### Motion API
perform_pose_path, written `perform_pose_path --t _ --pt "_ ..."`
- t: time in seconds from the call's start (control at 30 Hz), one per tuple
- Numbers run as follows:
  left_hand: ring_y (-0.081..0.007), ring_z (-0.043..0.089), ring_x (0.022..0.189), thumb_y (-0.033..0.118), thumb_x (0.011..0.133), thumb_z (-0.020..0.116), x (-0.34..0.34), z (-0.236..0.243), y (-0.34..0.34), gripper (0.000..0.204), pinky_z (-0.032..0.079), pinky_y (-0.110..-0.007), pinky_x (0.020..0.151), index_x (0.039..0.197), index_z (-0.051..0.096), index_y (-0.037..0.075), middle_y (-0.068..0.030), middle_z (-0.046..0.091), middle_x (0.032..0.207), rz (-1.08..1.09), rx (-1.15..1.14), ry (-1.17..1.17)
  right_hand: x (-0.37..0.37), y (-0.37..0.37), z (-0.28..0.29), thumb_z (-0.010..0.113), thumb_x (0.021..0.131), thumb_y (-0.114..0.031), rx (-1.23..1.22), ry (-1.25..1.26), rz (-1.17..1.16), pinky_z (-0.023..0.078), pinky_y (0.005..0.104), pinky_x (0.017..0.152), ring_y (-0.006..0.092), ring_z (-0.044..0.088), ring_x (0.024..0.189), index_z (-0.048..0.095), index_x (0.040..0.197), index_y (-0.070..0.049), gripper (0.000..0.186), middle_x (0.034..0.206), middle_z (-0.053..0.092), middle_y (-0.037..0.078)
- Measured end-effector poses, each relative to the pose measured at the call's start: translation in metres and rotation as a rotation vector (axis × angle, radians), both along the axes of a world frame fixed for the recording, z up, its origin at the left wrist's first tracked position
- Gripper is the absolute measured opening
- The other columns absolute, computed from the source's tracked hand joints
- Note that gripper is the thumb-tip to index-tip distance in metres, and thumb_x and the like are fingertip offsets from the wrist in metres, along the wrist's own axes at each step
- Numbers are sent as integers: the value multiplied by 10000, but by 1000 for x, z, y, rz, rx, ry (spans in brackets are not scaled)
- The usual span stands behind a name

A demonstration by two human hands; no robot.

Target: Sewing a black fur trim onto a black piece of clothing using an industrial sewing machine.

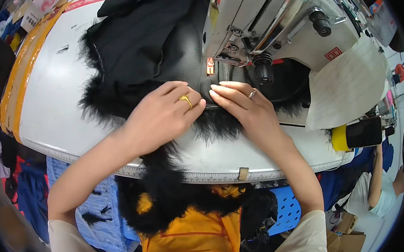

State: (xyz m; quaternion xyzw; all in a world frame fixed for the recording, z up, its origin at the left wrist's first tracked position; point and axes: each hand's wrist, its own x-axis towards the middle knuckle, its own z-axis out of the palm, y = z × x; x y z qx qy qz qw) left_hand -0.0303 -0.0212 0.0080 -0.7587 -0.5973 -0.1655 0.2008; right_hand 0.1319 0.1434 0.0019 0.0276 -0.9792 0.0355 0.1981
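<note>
A black garment (137, 39) with shaggy fur trim (216, 125) lies across the white sewing machine table. My left hand (164, 115), a yellow ring on one finger, is closed on the garment's edge where the fur trim meets it; the thumb is hidden. Close beside it, my right hand (249, 106), wearing a silver-coloured ring, rests on the garment with fingers stretched toward the left. Its thumb is also out of sight. Just beyond my fingertips stands the sewing machine head (249, 29), with a small red part (210, 66) low on it, above the lit garment.
A long fur strip (158, 189) hangs over the table's front edge onto an orange apron (193, 231). The white table (47, 83) has a measuring tape (216, 176) along that edge. Pale cloth (347, 86) hangs at right. Other people's arms (376, 177) show at both sides.
</note>
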Motion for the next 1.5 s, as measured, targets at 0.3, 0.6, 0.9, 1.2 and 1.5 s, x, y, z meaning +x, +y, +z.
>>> perform_pose_path --t 0.3,0.6,0.9,1.2,1.5 --pt "-195 561 831 87 722 626 -1 4 -12 158 477 -311 710 877 604 62 -39 517 842 144 -127 -291 4 9 2 557 776 -93 127 2 -32 516 287 820 152 615 1064 652 1119 -120 357 1175 638 -24" --pt "-185 546 874 78 730 618 -25 -4 5 200 484 -292 782 925 641 36 -29 592 982 -72 -149 -327 1 17 -14 576 749 -86 177 -9 -92 529 285 817 138 621 1042 657 1111 -123 372 1178 636 -31" --pt "-200 553 735 -22 610 654 -22 -4 -10 391 503 -288 623 992 688 56 -16 652 1035 15 -105 -211 2 22 -12 567 769 -108 200 -32 -97 517 297 867 142 599 1068 652 1141 -158 384 1193 631 -44" --pt "-137 540 763 45 646 661 -32 -9 13 259 488 -243 606 902 697 34 9 598 899 -83 14 -166 -8 52 -9 663 680 -119 362 153 -121 500 310 687 224 547 760 546 611 -105 136 704 463 36" --pt "-107 560 798 83 736 676 -46 -31 47 257 474 -243 520 990 698 109 48 623 884 -101 124 -203 -14 88 -21 448 969 -187 753 218 -344 443 298 736 177 510 820 534 875 -96 157 881 535 30"
